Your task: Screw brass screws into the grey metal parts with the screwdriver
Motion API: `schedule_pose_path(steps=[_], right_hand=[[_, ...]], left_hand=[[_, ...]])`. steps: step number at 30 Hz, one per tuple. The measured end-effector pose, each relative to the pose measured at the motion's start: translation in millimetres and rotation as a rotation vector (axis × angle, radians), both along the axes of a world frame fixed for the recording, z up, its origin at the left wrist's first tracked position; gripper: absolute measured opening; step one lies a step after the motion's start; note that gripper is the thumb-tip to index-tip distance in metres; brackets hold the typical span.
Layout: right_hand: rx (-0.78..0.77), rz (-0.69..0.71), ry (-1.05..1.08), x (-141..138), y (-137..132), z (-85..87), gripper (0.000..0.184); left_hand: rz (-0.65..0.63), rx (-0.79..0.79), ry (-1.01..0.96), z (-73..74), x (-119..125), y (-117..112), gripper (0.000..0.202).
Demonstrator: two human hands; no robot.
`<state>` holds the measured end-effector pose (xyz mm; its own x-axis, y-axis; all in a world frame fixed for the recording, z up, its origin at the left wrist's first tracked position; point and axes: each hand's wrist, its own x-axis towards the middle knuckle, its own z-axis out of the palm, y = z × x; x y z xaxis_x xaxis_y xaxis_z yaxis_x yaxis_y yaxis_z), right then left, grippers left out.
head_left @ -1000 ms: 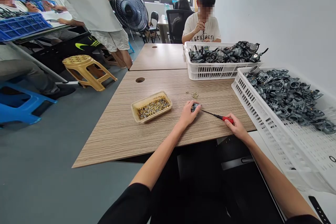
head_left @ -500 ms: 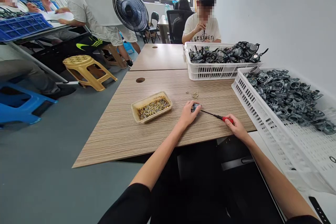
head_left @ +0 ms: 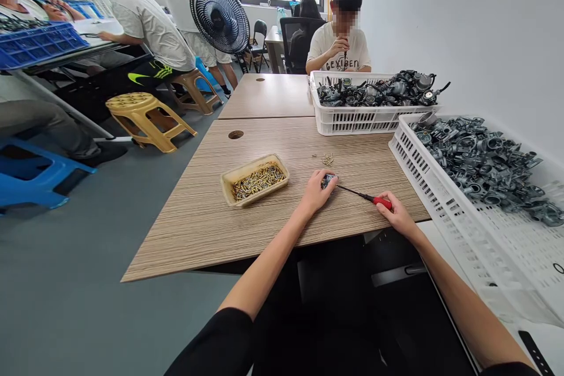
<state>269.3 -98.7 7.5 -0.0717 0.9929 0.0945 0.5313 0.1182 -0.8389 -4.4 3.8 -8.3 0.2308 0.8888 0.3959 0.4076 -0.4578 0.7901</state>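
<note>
Metal part (head_left: 326,180) is lying under the left hand (head_left: 315,191), on the near half of the wood table (head_left: 198,211), right of the tub (head_left: 264,192). Left hand is closing over it, fingers & thumb gripping, so most of it is hiding. Right hand (head_left: 396,210) is gripping the red handle of a screwdriver (head_left: 365,196), shaft pointing left to the part. Tip is ending at the left thumb; can't tell if it's seated in a screw or slot.

Step in hand is prob. driver work on the part, judging by the pose. Next move is prob. calling for a firm left grip, shaft in line & only the right hand turning; a slipping tip would be risking the thumb.

Count: 1 part in hand; 1 driver; 1 tub holding brass-coloured pcs, too many to count; 1 loose cluster of brass pcs (head_left: 328,160) lying just beyond the left hand, too small for an exact no.; 2 white baskets, i.e. far basket (head_left: 374,111) holding dark assemblies & right basket (head_left: 432,176) holding grey castings, both heaped past counting. 1 co-worker (head_left: 339,50) is sitting at the far table, opp. side.
</note>
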Motion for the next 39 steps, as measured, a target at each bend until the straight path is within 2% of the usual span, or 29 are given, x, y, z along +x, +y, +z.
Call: schedule_pose_path(steps=[23, 33, 39], right_hand=[[0.001, 0.01, -0.022, -1.7, -0.5, 4.0, 0.031], [-0.011, 0.017, -0.015, -1.5, 1.4, 3.7, 0.041], [0.001, 0.035, -0.021, -1.1, 1.3, 3.3, 0.038]], left_hand=[[-0.006, 0.015, 0.018, -0.7, -1.1, 0.3, 0.02], [-0.005, -0.01, 0.013, 2.2, -0.9, -0.8, 0.021], [-0.013, 0.0, 0.02, 2.3, -1.2, -1.1, 0.021]])
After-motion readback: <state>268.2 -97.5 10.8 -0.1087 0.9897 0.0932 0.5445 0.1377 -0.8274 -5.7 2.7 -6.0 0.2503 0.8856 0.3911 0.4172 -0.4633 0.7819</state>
